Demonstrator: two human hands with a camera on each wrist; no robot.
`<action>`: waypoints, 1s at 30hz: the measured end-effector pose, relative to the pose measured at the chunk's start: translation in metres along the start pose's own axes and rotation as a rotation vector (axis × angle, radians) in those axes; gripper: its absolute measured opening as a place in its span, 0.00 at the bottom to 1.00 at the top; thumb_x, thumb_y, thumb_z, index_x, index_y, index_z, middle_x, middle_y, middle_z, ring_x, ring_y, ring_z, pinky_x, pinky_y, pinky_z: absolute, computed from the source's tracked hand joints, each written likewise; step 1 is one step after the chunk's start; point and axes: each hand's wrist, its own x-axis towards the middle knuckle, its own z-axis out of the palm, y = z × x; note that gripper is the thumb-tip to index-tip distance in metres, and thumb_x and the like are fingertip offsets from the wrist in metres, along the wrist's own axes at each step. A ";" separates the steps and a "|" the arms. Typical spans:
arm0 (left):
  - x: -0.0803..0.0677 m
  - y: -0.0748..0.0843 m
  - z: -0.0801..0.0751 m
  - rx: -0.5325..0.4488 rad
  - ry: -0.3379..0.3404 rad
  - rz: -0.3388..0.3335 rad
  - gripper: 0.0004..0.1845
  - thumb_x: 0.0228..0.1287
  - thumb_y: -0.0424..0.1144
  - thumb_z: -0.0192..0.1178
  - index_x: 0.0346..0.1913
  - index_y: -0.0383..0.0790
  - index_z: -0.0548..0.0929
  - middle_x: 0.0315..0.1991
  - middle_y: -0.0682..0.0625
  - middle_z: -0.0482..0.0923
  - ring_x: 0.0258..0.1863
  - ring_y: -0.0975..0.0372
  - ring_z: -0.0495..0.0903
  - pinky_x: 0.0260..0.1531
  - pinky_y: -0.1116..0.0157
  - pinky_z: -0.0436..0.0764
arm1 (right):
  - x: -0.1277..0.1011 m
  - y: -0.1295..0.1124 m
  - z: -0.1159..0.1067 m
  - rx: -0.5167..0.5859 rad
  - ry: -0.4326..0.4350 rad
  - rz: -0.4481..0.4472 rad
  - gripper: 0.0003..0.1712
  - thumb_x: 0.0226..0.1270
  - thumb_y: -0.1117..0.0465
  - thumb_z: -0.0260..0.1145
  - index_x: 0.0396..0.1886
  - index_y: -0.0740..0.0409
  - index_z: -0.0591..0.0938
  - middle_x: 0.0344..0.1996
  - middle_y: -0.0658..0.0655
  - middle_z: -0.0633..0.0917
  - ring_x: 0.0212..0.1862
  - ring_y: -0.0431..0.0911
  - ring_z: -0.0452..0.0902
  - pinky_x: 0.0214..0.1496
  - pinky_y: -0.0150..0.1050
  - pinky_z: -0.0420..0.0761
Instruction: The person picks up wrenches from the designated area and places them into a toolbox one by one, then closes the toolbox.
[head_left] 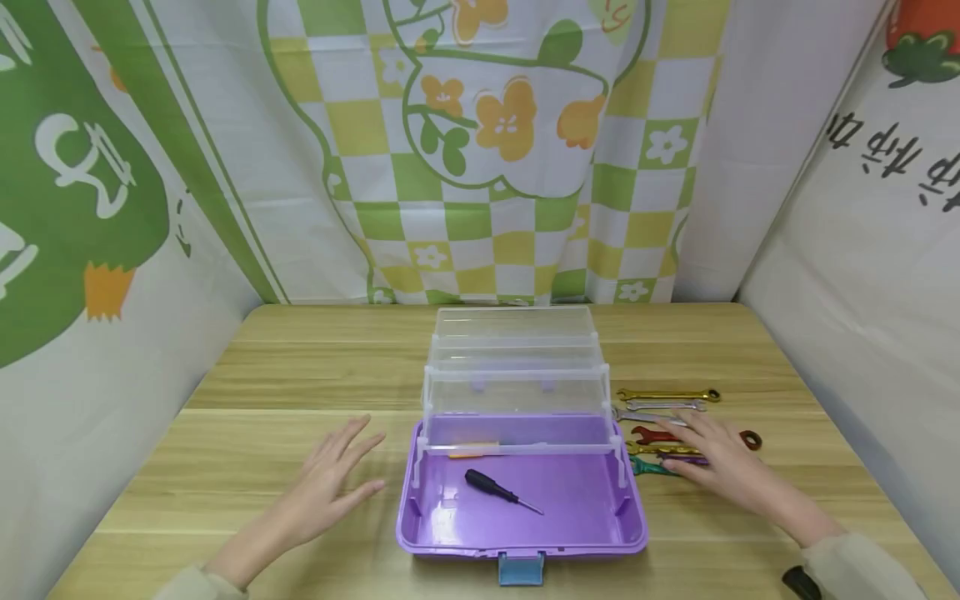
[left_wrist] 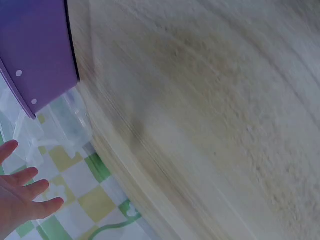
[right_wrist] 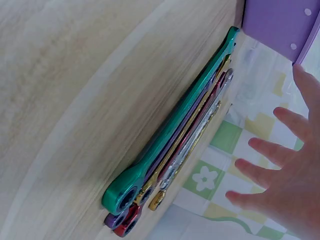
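Plainly, the left hand and right hand hold nothing, fingers apart. The glossy green metal ring-ended wrench should feel stiff, weighty, slick; pinch it mid-shank.

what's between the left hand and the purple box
Only bare wooden table shows between the left hand and the purple box in the head view.
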 end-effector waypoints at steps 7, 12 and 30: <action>0.000 0.009 0.006 -0.231 -0.041 -0.151 0.28 0.56 0.45 0.58 0.58 0.37 0.68 0.60 0.37 0.62 0.55 0.40 0.64 0.47 0.37 0.67 | 0.001 0.005 0.003 0.115 0.025 0.013 0.29 0.52 0.51 0.66 0.53 0.58 0.75 0.54 0.69 0.70 0.54 0.69 0.61 0.50 0.68 0.65; 0.001 0.012 0.012 -0.458 -0.081 -0.275 0.28 0.55 0.43 0.59 0.58 0.36 0.68 0.57 0.37 0.67 0.54 0.44 0.67 0.52 0.44 0.70 | 0.004 0.009 0.004 0.190 0.032 0.037 0.25 0.49 0.54 0.68 0.47 0.62 0.78 0.47 0.67 0.76 0.50 0.65 0.68 0.49 0.63 0.71; 0.000 0.015 0.029 -1.053 -0.172 -0.534 0.33 0.55 0.35 0.58 0.60 0.22 0.57 0.55 0.24 0.61 0.46 0.45 0.74 0.40 0.59 0.82 | 0.004 0.019 0.008 0.350 -0.172 0.081 0.11 0.47 0.63 0.69 0.33 0.60 0.82 0.31 0.52 0.81 0.33 0.39 0.76 0.33 0.30 0.80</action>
